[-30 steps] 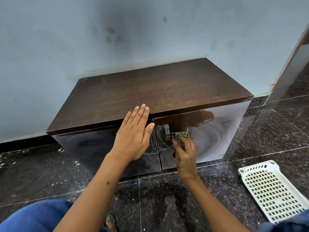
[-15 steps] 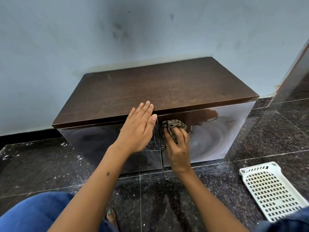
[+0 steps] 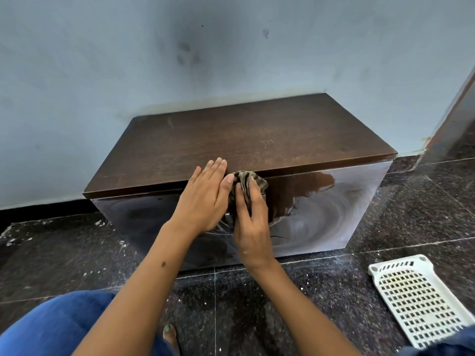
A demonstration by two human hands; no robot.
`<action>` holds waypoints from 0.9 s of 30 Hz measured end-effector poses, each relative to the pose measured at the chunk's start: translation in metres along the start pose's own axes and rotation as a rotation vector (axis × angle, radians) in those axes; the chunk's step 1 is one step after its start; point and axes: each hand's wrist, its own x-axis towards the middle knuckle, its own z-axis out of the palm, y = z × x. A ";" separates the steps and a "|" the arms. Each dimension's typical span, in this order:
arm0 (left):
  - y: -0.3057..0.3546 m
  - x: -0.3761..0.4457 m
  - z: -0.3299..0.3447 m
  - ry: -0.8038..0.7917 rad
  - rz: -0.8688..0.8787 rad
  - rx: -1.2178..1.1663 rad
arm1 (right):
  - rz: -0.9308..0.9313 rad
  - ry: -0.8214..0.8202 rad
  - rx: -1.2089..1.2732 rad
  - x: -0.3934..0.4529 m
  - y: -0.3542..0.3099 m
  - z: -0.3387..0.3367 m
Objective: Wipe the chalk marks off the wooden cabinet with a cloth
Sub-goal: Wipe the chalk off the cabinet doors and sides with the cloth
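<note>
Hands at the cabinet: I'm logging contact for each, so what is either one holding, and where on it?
The right hand holds the bunched cloth by its lower part. The left hand lies flat on the cabinet, holding nothing.

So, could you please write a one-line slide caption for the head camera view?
Right hand presses a bunched cloth against the wooden cabinet front while the left hand rests flat beside it.

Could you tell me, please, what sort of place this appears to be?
Probably a room in a home: a low dark-brown wooden cabinet stands against a scuffed pale-blue painted wall on a polished black speckled stone tile floor.
</note>
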 end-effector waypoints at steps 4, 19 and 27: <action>-0.002 -0.002 0.000 -0.020 0.004 -0.014 | -0.028 -0.059 -0.220 -0.013 0.012 0.024; -0.004 -0.005 0.003 -0.047 0.001 0.009 | -0.048 -0.047 -0.214 -0.033 0.025 0.035; 0.000 -0.004 -0.001 -0.077 -0.026 -0.004 | 0.141 -0.379 -0.136 -0.096 0.034 0.028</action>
